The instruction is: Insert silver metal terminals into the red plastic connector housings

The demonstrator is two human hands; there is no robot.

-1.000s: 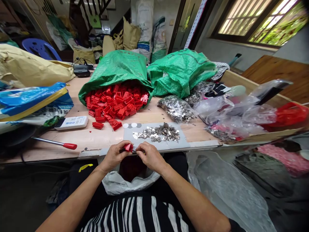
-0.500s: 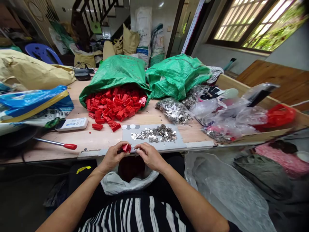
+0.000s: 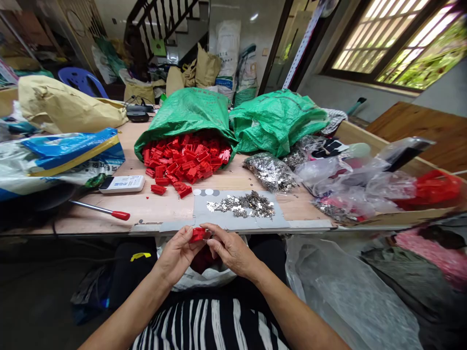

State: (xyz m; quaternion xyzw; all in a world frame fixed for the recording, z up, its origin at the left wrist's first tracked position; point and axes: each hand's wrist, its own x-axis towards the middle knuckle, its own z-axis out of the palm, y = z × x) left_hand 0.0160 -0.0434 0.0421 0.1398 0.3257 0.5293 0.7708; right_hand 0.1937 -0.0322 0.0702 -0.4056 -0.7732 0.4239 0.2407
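A small red plastic part (image 3: 198, 235) is held above the table's front edge. My left hand (image 3: 178, 255) grips its left end between thumb and fingers. At the other end, my right hand (image 3: 229, 250) has thumb and fingertips closed on the part; any small metal piece between them is too hidden to make out. Beyond my hands, a pile of small silvery metal pieces (image 3: 251, 204) lies on a grey mat (image 3: 207, 221). More red plastic parts (image 3: 186, 160) spill from a green woven bag (image 3: 193, 109). Under my hands, a white bag (image 3: 219, 279) stands open with dark red contents.
A bag of metal pieces (image 3: 272, 172) lies beside a second green bag (image 3: 277, 119). At the right, a wooden tray (image 3: 401, 214) holds plastic bags. A lever with a red grip (image 3: 120, 215) and a white scale-like device (image 3: 124, 183) are at the left.
The view has shifted, so the scene sits further right. The red part has turned, and my right fingers have moved from a silvery piece at its side onto its end.
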